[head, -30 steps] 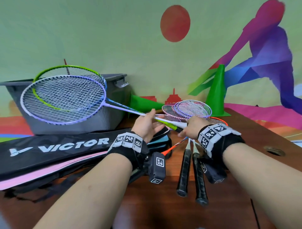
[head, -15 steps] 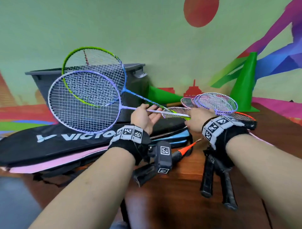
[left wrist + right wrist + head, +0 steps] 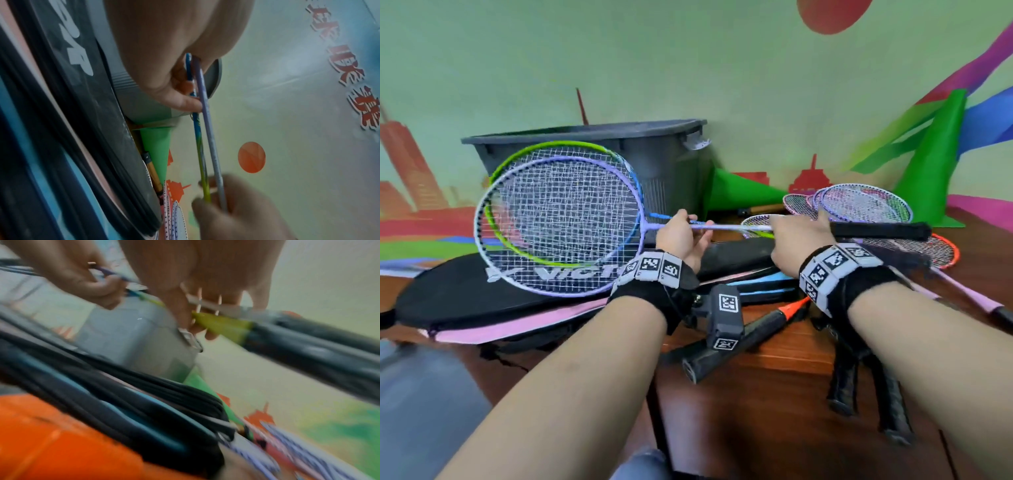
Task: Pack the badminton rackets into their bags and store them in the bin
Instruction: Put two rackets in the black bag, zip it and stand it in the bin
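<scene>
Both hands hold two rackets (image 3: 558, 219) together above the bags (image 3: 465, 294): left hand (image 3: 681, 240) fingers pinch the shafts, right hand (image 3: 798, 240) fingers wrap the handle ends, likely lining them up for bagging.

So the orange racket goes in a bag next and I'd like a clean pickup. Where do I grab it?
Take the orange racket by its black grip, from above at the near end: that end points toward you, while its head lies under other rackets.
</scene>
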